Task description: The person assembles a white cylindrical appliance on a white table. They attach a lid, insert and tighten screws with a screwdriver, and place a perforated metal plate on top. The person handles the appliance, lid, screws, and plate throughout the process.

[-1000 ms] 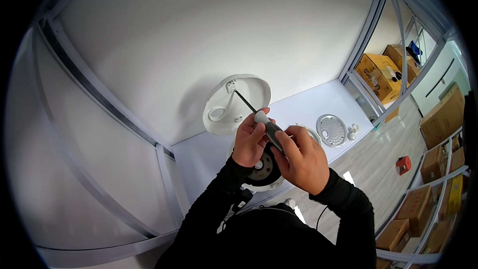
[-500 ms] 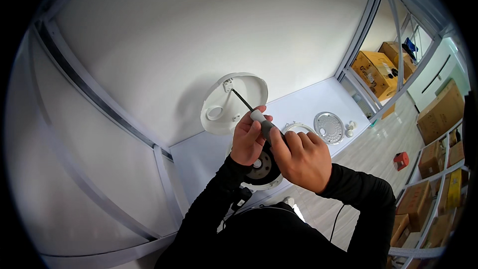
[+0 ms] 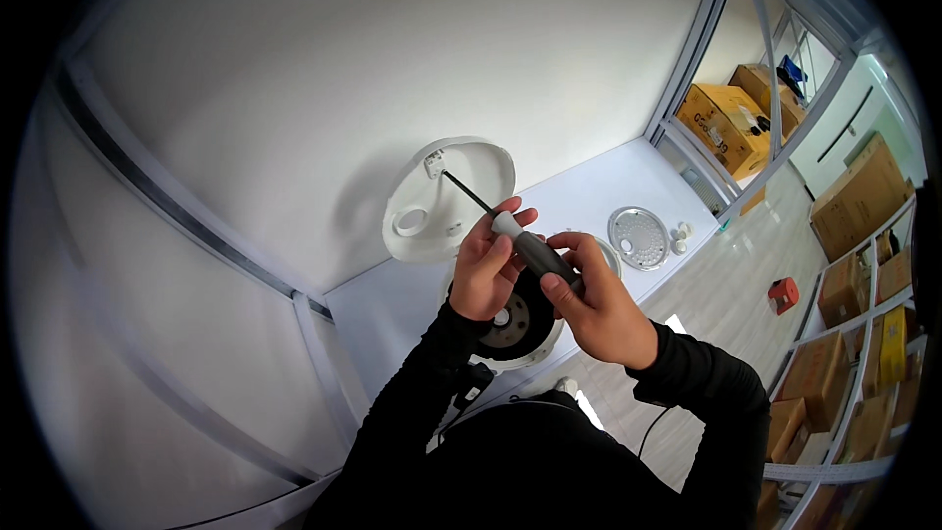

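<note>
A screwdriver (image 3: pixel 543 257) with a thick grey handle and white collar is held in both hands. My left hand (image 3: pixel 481 270) closes round the collar, with its forefinger and middle finger partly raised. The fingers and thumb of my right hand (image 3: pixel 610 309) grip the rear of the handle. The dark shaft points up and left, its tip at a small white block (image 3: pixel 436 165) inside a raised oval white lid (image 3: pixel 461 198). Whether the tip touches a screw is too small to tell. Below my hands lies a round white appliance base (image 3: pixel 515 365) with a black interior and metal disc, partly hidden.
On the white table (image 3: pixel 589 182), a round perforated plate (image 3: pixel 640 238) lies at the right beside small white caps (image 3: pixel 681 236). A ring part shows behind my right hand. Boxes fill a shelf (image 3: pixel 834 432) at the far right, and a red object (image 3: pixel 783 295) stands on the floor.
My right hand has turned back round the handle, its fingers loosening from on top to the sides. My left hand stays at the collar. The whole view has shifted slightly.
</note>
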A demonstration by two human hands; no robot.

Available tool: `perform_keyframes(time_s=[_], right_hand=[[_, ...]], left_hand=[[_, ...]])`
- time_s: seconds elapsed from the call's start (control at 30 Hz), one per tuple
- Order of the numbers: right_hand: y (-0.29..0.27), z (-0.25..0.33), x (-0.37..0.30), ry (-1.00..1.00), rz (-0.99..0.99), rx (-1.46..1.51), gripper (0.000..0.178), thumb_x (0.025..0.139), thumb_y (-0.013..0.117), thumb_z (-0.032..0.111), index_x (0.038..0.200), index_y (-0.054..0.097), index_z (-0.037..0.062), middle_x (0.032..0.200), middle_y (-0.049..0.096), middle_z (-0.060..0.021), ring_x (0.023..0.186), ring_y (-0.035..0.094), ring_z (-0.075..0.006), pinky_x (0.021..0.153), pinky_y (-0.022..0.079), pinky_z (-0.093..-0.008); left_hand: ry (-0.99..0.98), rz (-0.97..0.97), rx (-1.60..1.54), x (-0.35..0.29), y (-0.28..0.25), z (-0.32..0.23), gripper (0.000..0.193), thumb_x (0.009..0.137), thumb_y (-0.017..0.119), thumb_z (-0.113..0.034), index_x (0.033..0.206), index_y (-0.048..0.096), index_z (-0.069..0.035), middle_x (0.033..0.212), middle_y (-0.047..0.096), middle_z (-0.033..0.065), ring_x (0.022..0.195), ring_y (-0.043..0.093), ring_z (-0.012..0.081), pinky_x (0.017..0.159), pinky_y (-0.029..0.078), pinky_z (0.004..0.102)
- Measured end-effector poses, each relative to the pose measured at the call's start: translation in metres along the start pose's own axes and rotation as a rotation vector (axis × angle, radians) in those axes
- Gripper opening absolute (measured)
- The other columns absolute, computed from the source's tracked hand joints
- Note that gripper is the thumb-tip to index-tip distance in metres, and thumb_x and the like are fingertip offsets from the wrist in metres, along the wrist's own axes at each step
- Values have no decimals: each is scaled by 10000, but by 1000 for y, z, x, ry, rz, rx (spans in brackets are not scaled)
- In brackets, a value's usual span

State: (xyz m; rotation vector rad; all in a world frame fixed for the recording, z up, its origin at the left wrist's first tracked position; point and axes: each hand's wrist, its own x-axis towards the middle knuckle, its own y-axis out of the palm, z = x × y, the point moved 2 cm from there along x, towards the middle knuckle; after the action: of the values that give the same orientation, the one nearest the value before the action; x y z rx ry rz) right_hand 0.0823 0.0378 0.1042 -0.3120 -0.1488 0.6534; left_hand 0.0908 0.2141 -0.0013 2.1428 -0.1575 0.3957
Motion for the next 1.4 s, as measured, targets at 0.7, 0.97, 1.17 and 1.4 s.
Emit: perform_keyframes(time_s=[0.7, 0.97, 1.17, 1.4], right_hand=[[12, -11, 1, -444, -407, -676, 343, 909, 729, 171, 1202, 618, 32, 827, 656, -111, 692, 662, -355, 608, 535, -433], [20, -4, -4, -537, -418, -536, 388, 907, 722, 136, 1251, 588, 15, 930, 648, -163, 739, 676, -367, 610, 539, -421], [19, -8, -6, -409, -346, -531, 367, 930, 714, 138, 1254, 590, 20, 935, 654, -176, 734, 680, -357, 630, 542, -399], [14, -3, -1, -472, -345, -365, 379, 921, 715, 144, 1257, 597, 15, 1020, 655, -202, 744, 684, -366, 622, 551, -422]], left_hand=[[6, 138, -109, 4, -1, 6, 559, 1058, 444, -23, 1591, 284, -75, 1425, 561, 165, 1326, 566, 338, 1116, 482, 466], [40, 179, -193, 5, -16, 15, 541, 1066, 493, -74, 1579, 321, -87, 1385, 587, 134, 1256, 604, 268, 1062, 511, 425], [28, 121, -160, 3, 6, 3, 567, 1055, 538, -119, 1577, 326, -51, 1360, 603, 134, 1236, 609, 257, 1044, 512, 420], [47, 73, -23, -1, -3, 3, 585, 1041, 584, -145, 1560, 344, -25, 1322, 619, 141, 1181, 631, 234, 997, 528, 382]])
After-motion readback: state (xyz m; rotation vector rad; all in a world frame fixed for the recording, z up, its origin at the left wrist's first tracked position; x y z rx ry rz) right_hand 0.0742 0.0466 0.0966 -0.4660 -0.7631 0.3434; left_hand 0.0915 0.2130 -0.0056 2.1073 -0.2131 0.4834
